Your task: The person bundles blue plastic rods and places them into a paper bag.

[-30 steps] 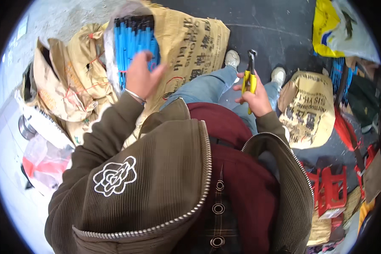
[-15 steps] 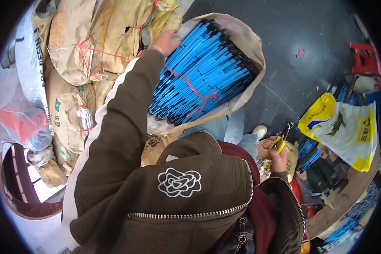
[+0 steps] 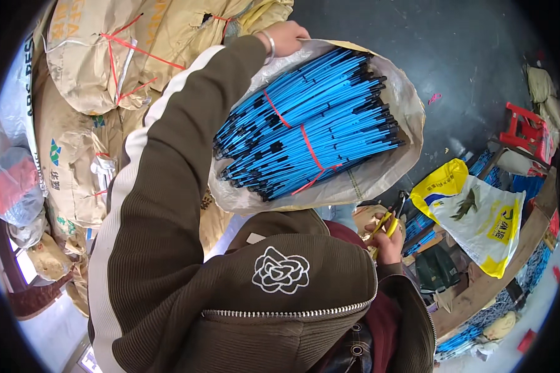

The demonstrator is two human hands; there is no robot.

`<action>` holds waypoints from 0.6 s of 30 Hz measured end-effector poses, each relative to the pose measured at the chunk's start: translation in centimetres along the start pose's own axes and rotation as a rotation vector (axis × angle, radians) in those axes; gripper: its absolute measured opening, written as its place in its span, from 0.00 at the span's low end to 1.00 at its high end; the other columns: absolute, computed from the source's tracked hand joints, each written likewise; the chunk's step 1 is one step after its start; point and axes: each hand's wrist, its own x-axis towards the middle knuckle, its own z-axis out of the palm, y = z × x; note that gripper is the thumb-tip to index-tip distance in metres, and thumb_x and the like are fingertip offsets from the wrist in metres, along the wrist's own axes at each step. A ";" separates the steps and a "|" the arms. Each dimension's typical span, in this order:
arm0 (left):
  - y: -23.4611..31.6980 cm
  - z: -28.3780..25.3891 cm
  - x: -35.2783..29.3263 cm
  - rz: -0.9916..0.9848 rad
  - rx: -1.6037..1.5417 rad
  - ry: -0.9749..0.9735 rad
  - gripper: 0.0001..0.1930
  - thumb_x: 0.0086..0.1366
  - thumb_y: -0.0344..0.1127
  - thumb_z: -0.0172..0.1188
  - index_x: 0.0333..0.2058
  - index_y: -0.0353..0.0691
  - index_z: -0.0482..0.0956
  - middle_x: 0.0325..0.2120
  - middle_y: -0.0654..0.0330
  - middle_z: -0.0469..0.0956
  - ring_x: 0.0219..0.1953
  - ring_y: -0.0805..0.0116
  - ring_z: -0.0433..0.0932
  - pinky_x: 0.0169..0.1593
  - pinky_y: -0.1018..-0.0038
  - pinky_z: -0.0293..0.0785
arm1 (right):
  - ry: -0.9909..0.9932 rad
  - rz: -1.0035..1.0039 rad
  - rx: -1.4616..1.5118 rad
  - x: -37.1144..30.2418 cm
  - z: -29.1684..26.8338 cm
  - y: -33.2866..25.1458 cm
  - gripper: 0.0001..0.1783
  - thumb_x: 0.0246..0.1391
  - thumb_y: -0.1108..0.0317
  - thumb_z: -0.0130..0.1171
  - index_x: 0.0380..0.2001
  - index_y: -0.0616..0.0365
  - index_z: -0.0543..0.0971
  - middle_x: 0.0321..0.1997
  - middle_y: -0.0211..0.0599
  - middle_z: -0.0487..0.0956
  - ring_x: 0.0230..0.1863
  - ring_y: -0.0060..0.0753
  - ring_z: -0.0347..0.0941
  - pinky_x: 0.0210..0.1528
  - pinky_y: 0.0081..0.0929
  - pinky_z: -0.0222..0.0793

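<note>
Blue rods (image 3: 308, 127) sit bundled in the open sack (image 3: 379, 174) — your left hand (image 3: 287, 37) fingers pinch its rim, right hand (image 3: 389, 242) fingers grip yellow cutters (image 3: 387, 224) — red ties (image 3: 310, 148) still uncut.

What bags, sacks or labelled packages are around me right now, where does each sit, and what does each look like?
Open sack: upper centre, its rim in the left hand; pale lining, full of blue rods tied with red bands.
Tan sacks: stacked upper left, bulging, tied with red string, dark print.
Yellow-and-white bag: right, on the floor, crumpled, with a dark picture.
Clear plastic bag: far left, reddish contents.
Right hand: holds yellow-handled cutters.
</note>
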 end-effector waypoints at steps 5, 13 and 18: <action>-0.4 -1.0 0.2 -0.021 0.013 -0.110 0.14 0.49 0.36 0.53 0.36 0.39 0.77 0.24 0.53 0.77 0.30 0.61 0.76 0.36 0.71 0.70 | -0.001 -0.039 -0.012 -0.5 0.2 -0.8 0.32 0.38 0.81 0.40 0.53 0.62 0.56 0.49 0.42 0.64 0.40 0.35 0.69 0.25 0.23 0.74; -1.1 0.9 -11.5 -0.096 0.443 -0.076 0.14 0.49 0.40 0.54 0.33 0.40 0.77 0.25 0.51 0.76 0.30 0.54 0.76 0.36 0.66 0.71 | 0.008 -0.044 -0.085 0.6 -0.4 -2.0 0.37 0.37 0.79 0.40 0.58 0.59 0.51 0.50 0.40 0.63 0.42 0.35 0.69 0.28 0.22 0.73; -3.1 0.9 -18.2 -0.333 0.447 -0.006 0.15 0.51 0.42 0.53 0.35 0.41 0.76 0.27 0.50 0.76 0.29 0.52 0.75 0.36 0.63 0.71 | -0.040 -0.054 -0.108 1.8 -1.6 -2.3 0.37 0.37 0.79 0.41 0.58 0.57 0.52 0.50 0.40 0.63 0.42 0.35 0.69 0.28 0.21 0.72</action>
